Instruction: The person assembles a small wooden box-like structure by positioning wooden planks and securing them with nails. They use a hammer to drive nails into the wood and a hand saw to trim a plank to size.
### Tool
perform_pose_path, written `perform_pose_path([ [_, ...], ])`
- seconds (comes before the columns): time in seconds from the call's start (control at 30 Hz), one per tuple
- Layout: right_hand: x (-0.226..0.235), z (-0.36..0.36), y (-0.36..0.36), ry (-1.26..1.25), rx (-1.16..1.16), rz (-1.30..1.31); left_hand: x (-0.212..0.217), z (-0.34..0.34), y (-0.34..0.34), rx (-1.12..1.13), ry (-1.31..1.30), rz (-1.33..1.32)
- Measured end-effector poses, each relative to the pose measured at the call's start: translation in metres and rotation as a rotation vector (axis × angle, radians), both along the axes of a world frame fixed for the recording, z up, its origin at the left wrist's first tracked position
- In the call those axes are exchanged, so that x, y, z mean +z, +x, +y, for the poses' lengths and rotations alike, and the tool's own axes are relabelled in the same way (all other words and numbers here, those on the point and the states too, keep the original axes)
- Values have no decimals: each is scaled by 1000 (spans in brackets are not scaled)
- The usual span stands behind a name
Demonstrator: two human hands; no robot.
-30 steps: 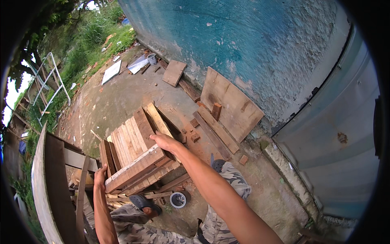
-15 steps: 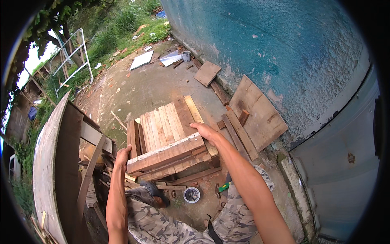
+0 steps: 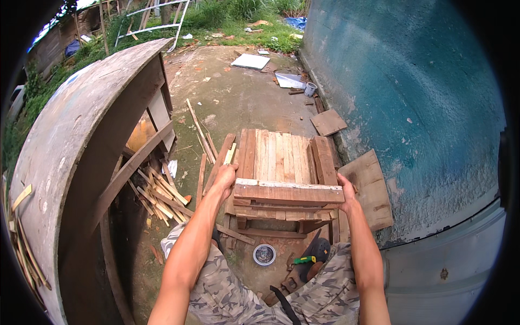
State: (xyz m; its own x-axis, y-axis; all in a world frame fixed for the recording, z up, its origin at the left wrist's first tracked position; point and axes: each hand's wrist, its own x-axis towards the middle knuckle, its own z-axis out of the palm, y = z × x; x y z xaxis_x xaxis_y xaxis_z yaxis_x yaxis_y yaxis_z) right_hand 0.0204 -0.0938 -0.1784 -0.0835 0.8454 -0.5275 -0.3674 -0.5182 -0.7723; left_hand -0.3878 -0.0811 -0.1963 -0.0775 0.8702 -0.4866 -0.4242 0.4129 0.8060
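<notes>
In front of me is a box-like slatted wooden frame (image 3: pixel 279 154), with pale narrow slats in the middle and darker boards at the sides. A brown front rail (image 3: pixel 290 192) with worn white paint along its top edge runs across its near side. My left hand (image 3: pixel 226 177) is closed around the left end, beside a short yellowish strip. My right hand (image 3: pixel 346 192) grips the right end of the rail, near a thick brown block (image 3: pixel 323 161). More timber shows under the rail; I cannot tell whether it is joined to it.
A tin of small metal pieces (image 3: pixel 264 254) and a green-handled hammer (image 3: pixel 305 260) are near my feet. A large curved wooden panel (image 3: pixel 86 119) stands left, beside scrap sticks (image 3: pixel 162 195). Boards (image 3: pixel 365 189) lean on the blue wall (image 3: pixel 406 86) at right.
My view has swung left, and the frame sits farther right in it. The thick block, at the frame's left before, is now at its right; the yellowish strip has switched sides too. Both hands still grip.
</notes>
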Motion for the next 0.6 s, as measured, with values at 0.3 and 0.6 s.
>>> perform_pose_path([
  [0.3, 11, -6, 19, 163, -102, -194, 18, -15, -2, 75, 81, 243],
  [0.6, 24, -61, 28, 605, -436, -747, 57, -79, -23, -74, 520, 726],
])
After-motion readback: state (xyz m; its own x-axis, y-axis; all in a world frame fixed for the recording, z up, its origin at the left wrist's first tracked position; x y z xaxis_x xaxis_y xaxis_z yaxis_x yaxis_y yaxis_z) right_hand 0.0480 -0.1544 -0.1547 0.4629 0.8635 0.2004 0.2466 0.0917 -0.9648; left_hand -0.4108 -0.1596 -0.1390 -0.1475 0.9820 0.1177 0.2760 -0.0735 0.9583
